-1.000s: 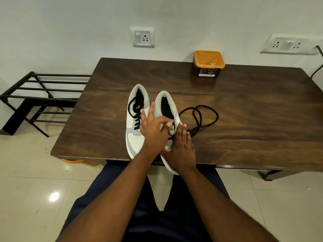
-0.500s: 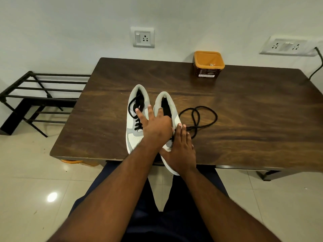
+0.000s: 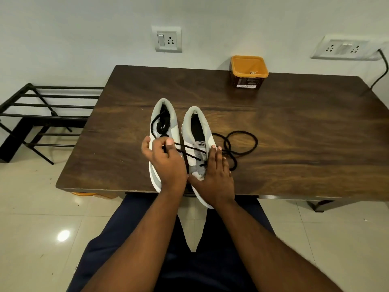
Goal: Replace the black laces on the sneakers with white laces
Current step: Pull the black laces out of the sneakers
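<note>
From the head camera, I had both sneakers standing side by side near the front edge of the tabletop (image 3: 294,123), toes toward me and heels pointing away, so their long axes ran straight out from my body. My left hand (image 3: 166,163) pinched the black lace (image 3: 189,151) over the left sneaker (image 3: 166,114), drawing it taut across to the right sneaker (image 3: 200,131). My right hand (image 3: 214,178) lay flat, fingers straight, pressing that shoe's forefoot down. The lace's free length lay looped on the wood just right of the right sneaker. I judged the lace would come out toward my left, so the left hand had to pull. No white laces were visible.
</note>
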Tool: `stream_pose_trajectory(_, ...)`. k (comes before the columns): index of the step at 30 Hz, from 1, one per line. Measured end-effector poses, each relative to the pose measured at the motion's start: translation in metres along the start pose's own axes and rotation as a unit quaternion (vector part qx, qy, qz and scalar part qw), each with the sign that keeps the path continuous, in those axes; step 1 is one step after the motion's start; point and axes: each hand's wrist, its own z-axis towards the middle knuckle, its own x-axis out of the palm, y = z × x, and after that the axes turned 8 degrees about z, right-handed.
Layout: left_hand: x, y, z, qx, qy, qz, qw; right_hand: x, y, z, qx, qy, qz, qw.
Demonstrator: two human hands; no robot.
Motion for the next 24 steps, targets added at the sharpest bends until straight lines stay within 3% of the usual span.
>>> stream_pose_trajectory(2,0.0,-0.002,0.001,0.039,0.041,0.015,0.998,0.0,0.0,0.0,0.001,0.003,-0.003,1.0)
stream_pose_trajectory(4,0.003,-0.002,0.004,0.156,0.117,0.133,0.972,0.001,0.001,0.0,-0.001,-0.002,-0.007,1.0)
stream_pose_trajectory(6,0.008,-0.006,0.006,0.254,0.21,0.327,0.886,0.001,0.0,0.0,-0.004,-0.001,-0.013,1.0)
stream_pose_trajectory(8,0.014,-0.011,0.005,0.273,0.264,0.446,0.81,0.001,-0.001,0.0,-0.008,0.004,-0.011,1.0)
stream_pose_trajectory(11,0.022,-0.014,0.005,0.265,0.293,0.501,0.77,-0.001,-0.001,0.0,-0.007,0.006,-0.002,1.0)
stream_pose_trajectory(13,0.025,-0.011,0.009,0.256,0.306,0.477,0.783,-0.001,0.001,0.0,-0.007,0.005,-0.001,1.0)
stream_pose_trajectory(17,0.022,-0.002,0.007,0.213,0.28,0.339,0.873,0.003,-0.002,-0.001,-0.011,-0.014,-0.012,1.0)
stream_pose_trajectory(21,0.014,0.001,0.001,0.164,0.17,0.155,0.959,0.004,-0.002,0.0,0.0,-0.01,-0.003,1.0)
stream_pose_trajectory(24,0.002,-0.009,0.005,0.136,0.036,0.01,0.99,0.002,0.0,-0.001,-0.002,-0.019,0.006,1.0)
